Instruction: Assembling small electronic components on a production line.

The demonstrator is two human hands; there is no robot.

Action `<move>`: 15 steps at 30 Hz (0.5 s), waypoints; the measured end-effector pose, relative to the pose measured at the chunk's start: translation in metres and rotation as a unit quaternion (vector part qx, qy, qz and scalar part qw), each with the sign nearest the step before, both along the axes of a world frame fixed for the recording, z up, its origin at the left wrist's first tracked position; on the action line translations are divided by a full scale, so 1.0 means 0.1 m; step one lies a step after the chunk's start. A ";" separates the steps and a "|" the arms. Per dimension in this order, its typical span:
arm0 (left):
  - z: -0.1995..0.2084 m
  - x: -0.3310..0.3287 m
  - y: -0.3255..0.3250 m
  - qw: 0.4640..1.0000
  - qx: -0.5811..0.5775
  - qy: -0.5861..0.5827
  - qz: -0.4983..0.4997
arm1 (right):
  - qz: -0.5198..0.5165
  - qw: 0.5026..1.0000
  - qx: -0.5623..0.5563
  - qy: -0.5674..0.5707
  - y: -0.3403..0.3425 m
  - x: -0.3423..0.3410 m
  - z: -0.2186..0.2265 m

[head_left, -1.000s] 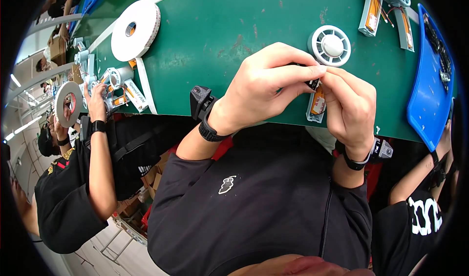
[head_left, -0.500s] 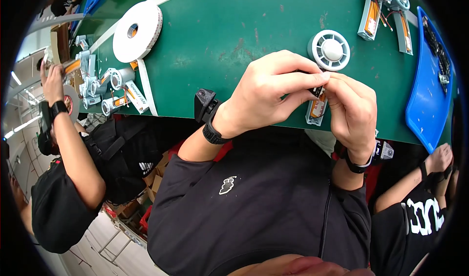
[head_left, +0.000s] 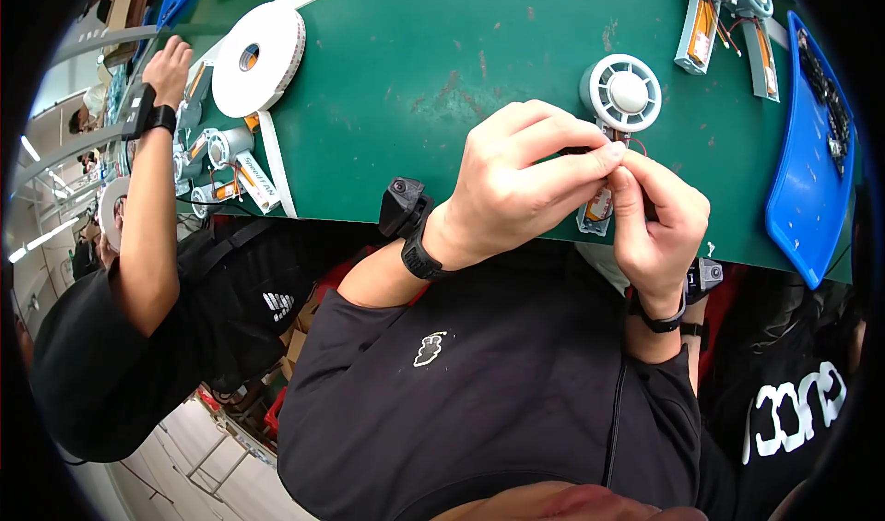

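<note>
A small light-blue handheld fan lies on the green table, its round grille at the far end. Its open handle runs toward me, with an orange-wrapped battery inside. Above the handle, my left hand pinches with thumb and index finger, meeting the fingertips of my right hand. The right thumb and index finger are pressed together too. A thin red wire loops out just beyond the fingertips. Something dark shows under my left index finger; what either pinch holds is too small and covered to make out.
A big white tape roll stands at left, its strip hanging toward the edge. More fans lie at far left and far right. A blue tray with dark circuit boards sits at right. A co-worker's arm reaches in at left.
My right hand has turned slightly and the red wire now shows beyond the fingertips. A dark piece seen between my hands is now mostly covered. The left co-worker's hand moved right; the right co-worker's hands withdrew.
</note>
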State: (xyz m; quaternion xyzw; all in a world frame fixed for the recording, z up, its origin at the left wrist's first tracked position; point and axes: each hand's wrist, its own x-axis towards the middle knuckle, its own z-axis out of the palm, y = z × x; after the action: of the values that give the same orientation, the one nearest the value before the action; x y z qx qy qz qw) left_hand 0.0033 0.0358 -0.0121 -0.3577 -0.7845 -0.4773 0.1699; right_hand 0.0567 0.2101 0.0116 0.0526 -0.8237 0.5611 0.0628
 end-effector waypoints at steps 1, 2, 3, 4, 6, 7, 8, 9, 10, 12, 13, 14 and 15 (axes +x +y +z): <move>0.02 0.00 0.00 1.000 -0.007 0.019 0.005 | -0.001 1.000 0.001 -0.001 0.01 0.01 0.00; 0.06 0.00 -0.01 0.999 -0.014 0.039 0.011 | 0.003 1.000 -0.017 0.004 0.04 0.01 -0.01; 0.08 -0.01 -0.03 0.998 -0.021 0.059 0.016 | 0.006 0.999 -0.035 0.009 0.08 0.02 -0.02; 0.09 -0.02 -0.06 0.998 -0.022 0.059 0.016 | 0.010 0.998 -0.053 0.015 0.11 0.02 -0.03; 0.12 -0.06 -0.17 0.996 -0.073 0.044 0.033 | -0.008 1.000 0.005 0.020 0.21 -0.01 -0.06; 0.12 -0.07 -0.20 0.994 -0.098 0.037 0.042 | -0.027 0.997 0.064 0.026 0.27 -0.04 -0.07; 0.11 -0.08 -0.22 0.994 -0.098 0.037 0.042 | -0.047 0.991 0.124 0.031 0.32 -0.05 -0.09; 0.09 -0.09 -0.24 0.994 -0.097 0.027 0.040 | -0.048 0.991 0.124 0.032 0.35 -0.06 -0.14; 0.06 -0.09 -0.25 0.995 -0.095 0.018 0.038 | -0.024 0.988 0.138 0.062 0.37 -0.08 -0.22; 0.07 -0.10 -0.26 0.995 -0.093 0.009 0.036 | 0.025 0.978 0.165 0.123 0.37 -0.11 -0.32; 0.08 -0.10 -0.26 0.995 -0.097 0.000 0.022 | 0.024 0.978 0.165 0.123 0.36 -0.11 -0.34; 0.09 -0.11 -0.26 0.995 -0.100 -0.008 0.008 | 0.018 0.981 0.147 0.126 0.34 -0.11 -0.35; 0.09 -0.11 -0.27 0.995 -0.103 -0.017 -0.006 | 0.011 0.983 0.129 0.130 0.31 -0.12 -0.35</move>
State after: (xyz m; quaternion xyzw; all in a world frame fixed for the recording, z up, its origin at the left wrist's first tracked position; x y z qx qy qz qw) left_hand -0.0076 0.0092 -0.0026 -0.3698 -0.8300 -0.4010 0.1161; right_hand 0.0447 0.2413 -0.0231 0.1418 -0.8732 0.4395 0.1555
